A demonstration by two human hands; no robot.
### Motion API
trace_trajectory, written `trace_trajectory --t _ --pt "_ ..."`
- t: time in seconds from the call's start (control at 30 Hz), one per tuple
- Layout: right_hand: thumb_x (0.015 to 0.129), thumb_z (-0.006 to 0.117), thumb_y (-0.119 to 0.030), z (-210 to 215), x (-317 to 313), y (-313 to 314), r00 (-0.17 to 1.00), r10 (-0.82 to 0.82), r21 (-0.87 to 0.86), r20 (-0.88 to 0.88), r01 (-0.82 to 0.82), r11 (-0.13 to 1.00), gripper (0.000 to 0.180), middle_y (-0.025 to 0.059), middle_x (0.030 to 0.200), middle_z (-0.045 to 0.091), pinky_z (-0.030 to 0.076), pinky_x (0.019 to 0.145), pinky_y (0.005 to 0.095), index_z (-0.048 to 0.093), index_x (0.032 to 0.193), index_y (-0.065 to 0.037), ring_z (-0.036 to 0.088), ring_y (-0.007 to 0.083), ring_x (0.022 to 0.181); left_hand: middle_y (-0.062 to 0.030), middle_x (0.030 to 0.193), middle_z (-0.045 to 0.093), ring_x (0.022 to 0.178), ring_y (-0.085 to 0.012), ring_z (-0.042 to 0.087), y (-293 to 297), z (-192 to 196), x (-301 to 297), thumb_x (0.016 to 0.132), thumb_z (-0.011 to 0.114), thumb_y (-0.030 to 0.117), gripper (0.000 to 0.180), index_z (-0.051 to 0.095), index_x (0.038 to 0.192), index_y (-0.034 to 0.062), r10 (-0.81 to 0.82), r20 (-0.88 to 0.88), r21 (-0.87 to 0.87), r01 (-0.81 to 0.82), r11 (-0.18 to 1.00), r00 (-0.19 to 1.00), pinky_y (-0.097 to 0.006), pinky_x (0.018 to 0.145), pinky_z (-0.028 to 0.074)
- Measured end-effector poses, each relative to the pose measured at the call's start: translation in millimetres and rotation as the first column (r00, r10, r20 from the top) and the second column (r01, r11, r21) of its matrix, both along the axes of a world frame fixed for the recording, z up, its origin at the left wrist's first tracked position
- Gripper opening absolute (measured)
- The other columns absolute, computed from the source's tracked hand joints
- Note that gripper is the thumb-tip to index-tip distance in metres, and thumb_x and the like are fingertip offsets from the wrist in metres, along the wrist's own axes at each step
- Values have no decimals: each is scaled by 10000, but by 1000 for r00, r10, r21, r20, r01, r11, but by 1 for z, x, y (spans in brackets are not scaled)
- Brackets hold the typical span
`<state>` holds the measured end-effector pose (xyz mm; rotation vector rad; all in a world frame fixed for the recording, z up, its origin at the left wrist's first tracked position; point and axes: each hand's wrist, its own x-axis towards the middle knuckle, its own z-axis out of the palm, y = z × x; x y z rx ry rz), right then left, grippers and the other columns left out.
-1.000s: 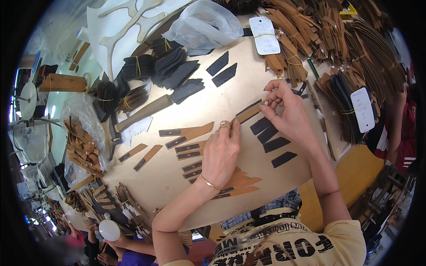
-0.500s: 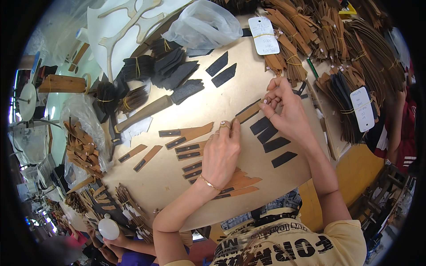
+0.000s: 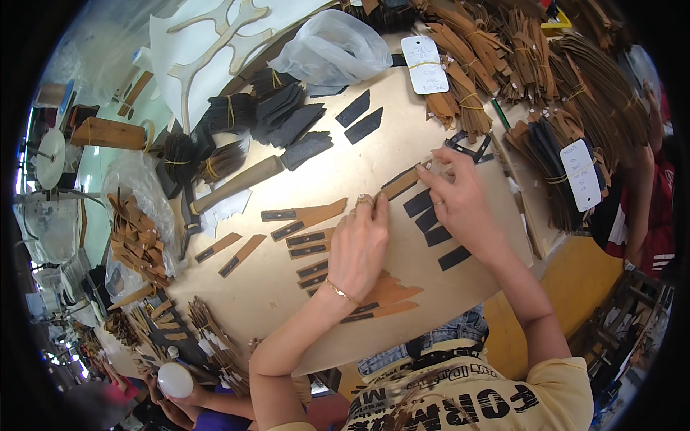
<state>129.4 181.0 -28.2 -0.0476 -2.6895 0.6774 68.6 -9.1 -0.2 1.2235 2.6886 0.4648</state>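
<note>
A narrow brown leather strip with a dark edge lies slantwise on the table between my hands. My left hand holds its near end down, fingertips pressed together on it. At the strip's far end are the closed thumb and forefinger of my right hand; whether something small is between them I cannot make out. Several black slanted pieces lie under and beside my right hand. Around my left hand lie several brown leather strips with black patches, some partly hidden by the hand and wrist.
A hammer with a wooden handle lies left of centre, near black piece stacks. Bundled brown strips and white tags fill the far right. A clear plastic bag sits at the back. Another person's hand holds a white round object lower left.
My right hand has come down and slightly nearer, its fingertips now at the strip's far end. A black object beyond it shows more fully. My left hand stays on the strip.
</note>
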Motion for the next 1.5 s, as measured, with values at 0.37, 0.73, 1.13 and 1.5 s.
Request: trace_trajectory --t 0.37,0.73,1.13,1.5 --pt "769 698 -42 32 1 -11 995 77 178 68 -88 980 421 136 1220 573 463 940 405 627 1184 -20 548 306 1130 -175 848 654 744 -316 666 -14 -1 -30 867 597 9 329 631 1194 -4 27 296 236 -100 966 955 -388 667 524" --pt "846 699 -53 17 -26 -39 992 34 -305 123 5 952 208 101 828 697 552 712 339 664 1040 13 685 257 754 -161 846 696 710 -271 684 -3 1 -36 863 688 100 206 635 1035 -1 76 611 487 -450 749 788 -347 654 533" --pt "809 672 -77 18 -44 -3 917 122 -634 381 163 756 151 50 622 652 398 535 265 629 938 -11 522 86 551 -84 915 626 950 -258 567 10 -25 -17 811 731 198 118 767 831 87 275 149 374 -312 874 950 -402 851 372" --pt "804 635 -74 8 -48 5 931 178 -722 320 118 682 290 43 620 625 405 577 275 485 1051 -44 526 111 577 -67 906 614 963 -253 564 15 -21 -20 761 785 199 108 753 815 111 327 246 387 -402 830 912 -401 853 366"
